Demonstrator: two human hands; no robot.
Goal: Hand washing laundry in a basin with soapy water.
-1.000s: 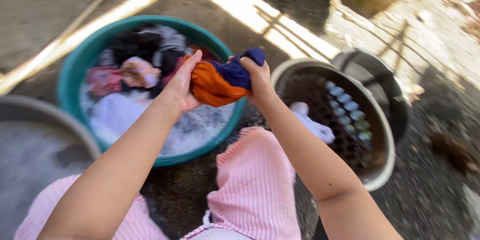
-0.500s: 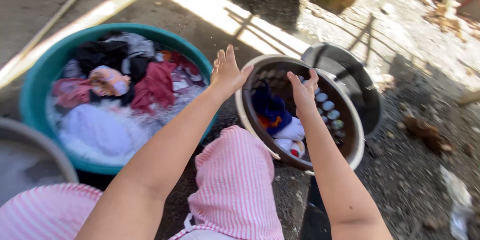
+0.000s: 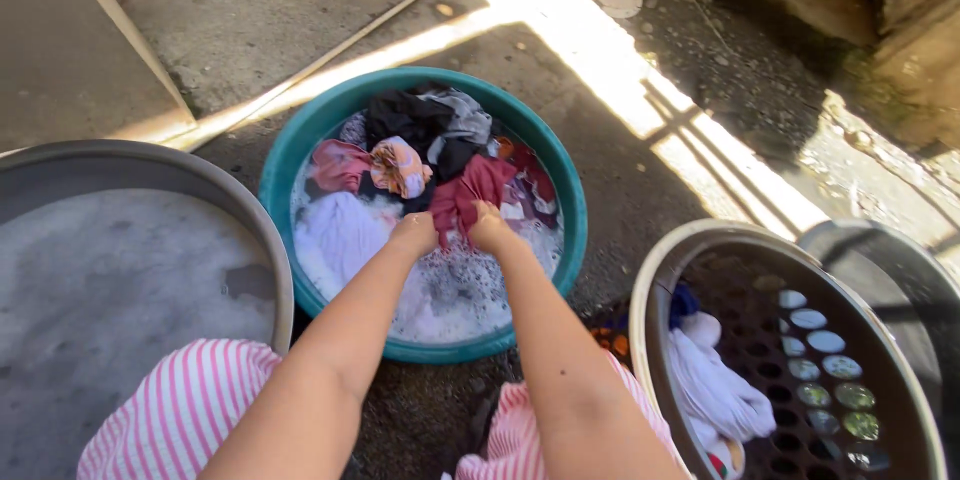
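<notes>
On the concrete ground sits a wide grey tub (image 3: pixel 120 270) of cloudy water, beside a teal basin (image 3: pixel 555 165) full of suds and clothes. At the right stands a perforated basket (image 3: pixel 800 340) holding a white cloth (image 3: pixel 715 395). Over the basin, the left hand (image 3: pixel 413 235) and right hand (image 3: pixel 490 228) have their fingers clamped on a dark red garment (image 3: pixel 478 188).

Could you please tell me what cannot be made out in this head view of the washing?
- Fingertips of left hand and right hand: hidden in dark red cloth and suds.
- Bottom of teal basin: covered by clothes and foam.
- Dark basket: lower part cut by the frame edge.
- Grey tub: cut at left.
</notes>
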